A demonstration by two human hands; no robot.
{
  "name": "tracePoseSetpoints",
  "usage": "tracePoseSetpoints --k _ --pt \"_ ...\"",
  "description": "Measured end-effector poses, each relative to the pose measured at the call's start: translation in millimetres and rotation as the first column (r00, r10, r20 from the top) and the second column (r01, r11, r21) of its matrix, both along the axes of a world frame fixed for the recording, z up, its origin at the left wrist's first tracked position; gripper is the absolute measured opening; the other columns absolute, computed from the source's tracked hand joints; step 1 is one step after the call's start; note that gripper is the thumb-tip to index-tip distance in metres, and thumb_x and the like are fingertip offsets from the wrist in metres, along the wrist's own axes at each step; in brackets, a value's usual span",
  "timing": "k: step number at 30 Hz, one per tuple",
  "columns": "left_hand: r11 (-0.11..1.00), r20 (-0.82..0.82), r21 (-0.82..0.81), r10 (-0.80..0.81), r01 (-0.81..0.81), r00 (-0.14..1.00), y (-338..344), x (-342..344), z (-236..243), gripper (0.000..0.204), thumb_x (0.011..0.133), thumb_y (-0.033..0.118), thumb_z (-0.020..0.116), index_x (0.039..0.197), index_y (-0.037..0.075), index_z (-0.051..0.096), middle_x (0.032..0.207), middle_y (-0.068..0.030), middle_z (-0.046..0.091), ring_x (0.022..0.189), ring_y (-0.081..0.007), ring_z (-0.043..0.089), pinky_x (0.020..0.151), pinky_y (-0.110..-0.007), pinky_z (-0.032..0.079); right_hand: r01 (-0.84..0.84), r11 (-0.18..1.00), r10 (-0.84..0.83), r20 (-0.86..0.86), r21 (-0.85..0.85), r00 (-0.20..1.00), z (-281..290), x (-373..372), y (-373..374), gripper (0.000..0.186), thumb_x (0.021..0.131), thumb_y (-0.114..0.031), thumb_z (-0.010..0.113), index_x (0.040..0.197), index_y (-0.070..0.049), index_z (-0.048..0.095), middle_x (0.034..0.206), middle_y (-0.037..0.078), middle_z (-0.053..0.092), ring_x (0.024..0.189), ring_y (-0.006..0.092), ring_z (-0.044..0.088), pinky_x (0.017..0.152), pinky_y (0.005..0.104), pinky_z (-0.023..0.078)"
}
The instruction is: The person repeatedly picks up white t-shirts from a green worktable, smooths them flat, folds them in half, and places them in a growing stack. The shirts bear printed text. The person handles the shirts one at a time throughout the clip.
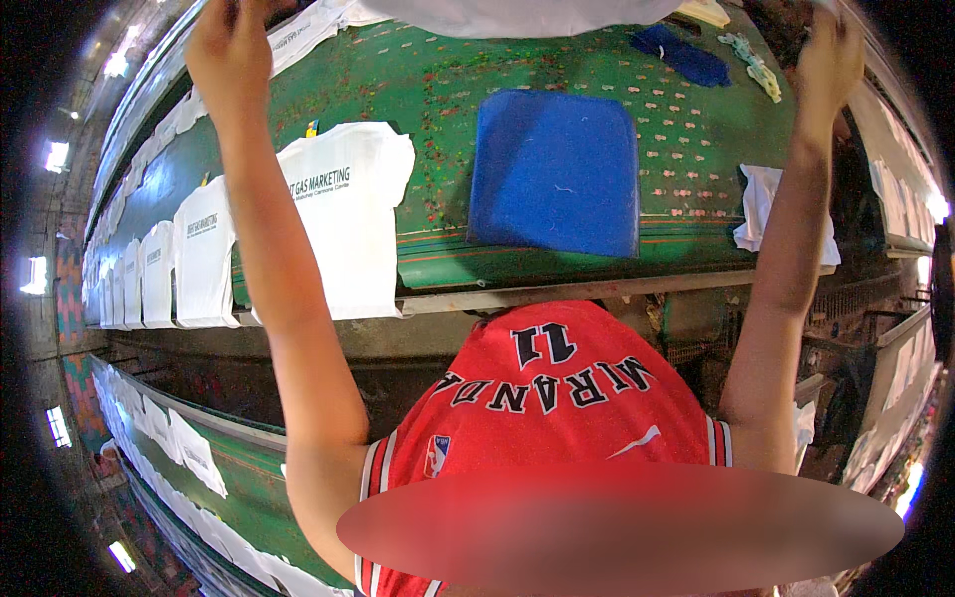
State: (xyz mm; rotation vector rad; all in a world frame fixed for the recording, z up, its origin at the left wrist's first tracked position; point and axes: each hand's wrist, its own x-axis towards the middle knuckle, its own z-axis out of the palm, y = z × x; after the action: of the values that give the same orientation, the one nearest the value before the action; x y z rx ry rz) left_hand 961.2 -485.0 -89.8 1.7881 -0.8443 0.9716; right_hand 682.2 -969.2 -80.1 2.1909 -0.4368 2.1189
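Note:
At the upper left my left hand [231, 50] is raised over the far side of a long green table [428, 269], its fingers curled and partly cut off by the picture's edge. My right hand [832, 65] is raised likewise at the upper right, with fingers drawn together. What either hand pinches is hidden. Between them, along the top edge, hangs a pale white cloth [527, 15]; whether it reaches my hands cannot be seen. Below it a blue rounded-corner pad [555, 169] lies flat on the table.
White printed shirts [348, 239] lie in a row along the table's left. A dark blue rag [686, 55] and a twisted pale yellow cloth [753, 68] lie near my right hand. A small white cloth [761, 204] sits by my right forearm. Another green table [259, 468] runs behind me.

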Motion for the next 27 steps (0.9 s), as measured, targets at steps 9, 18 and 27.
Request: tracePoseSetpoints --k 9,18,27 --pt "0.888 -0.663 -0.132 -0.41 0.44 0.627 91 -150 -155 0.013 0.095 0.007 0.067 0.095 -0.005 0.072 0.097 -0.0135 0.072 0.074 -0.0149 0.064 0.064 -0.027 0.051 -0.139 0.899 0.22 -0.153 0.416 0.963 -201 -153 117 0.013 0.099 -0.002 0.058 0.111 -0.004 0.063 0.108 0.01 0.068 0.103 0.0234 0.064 0.097 0.0404 0.05" --pt "0.948 -0.808 -0.12 -0.267 0.296 0.525 73 -122 -214 0.019 0.096 0.015 0.069 0.099 -0.003 0.074 0.091 -0.011 0.073 0.074 -0.0138 0.066 0.062 -0.027 0.051 -0.027 0.793 0.27 -0.312 0.608 0.911 -233 -122 79 0.027 0.094 -0.013 0.066 0.118 0.0 0.065 0.112 0.012 0.07 0.1 0.0268 0.067 0.094 0.0366 0.052" --pt "0.817 -0.593 0.551 0.239 0.171 0.769 23 -64 -374 0.045 0.092 0.031 0.072 0.13 0.008 0.064 0.126 -0.0198 0.065 0.115 -0.0392 0.064 0.097 -0.046 0.052 -0.015 0.349 0.652 -0.231 0.937 0.722 -389 -23 59 0.06 0.095 -0.02 0.073 0.143 0.003 0.045 0.14 0.028 0.055 0.119 0.038 0.063 0.099 0.0424 0.052"
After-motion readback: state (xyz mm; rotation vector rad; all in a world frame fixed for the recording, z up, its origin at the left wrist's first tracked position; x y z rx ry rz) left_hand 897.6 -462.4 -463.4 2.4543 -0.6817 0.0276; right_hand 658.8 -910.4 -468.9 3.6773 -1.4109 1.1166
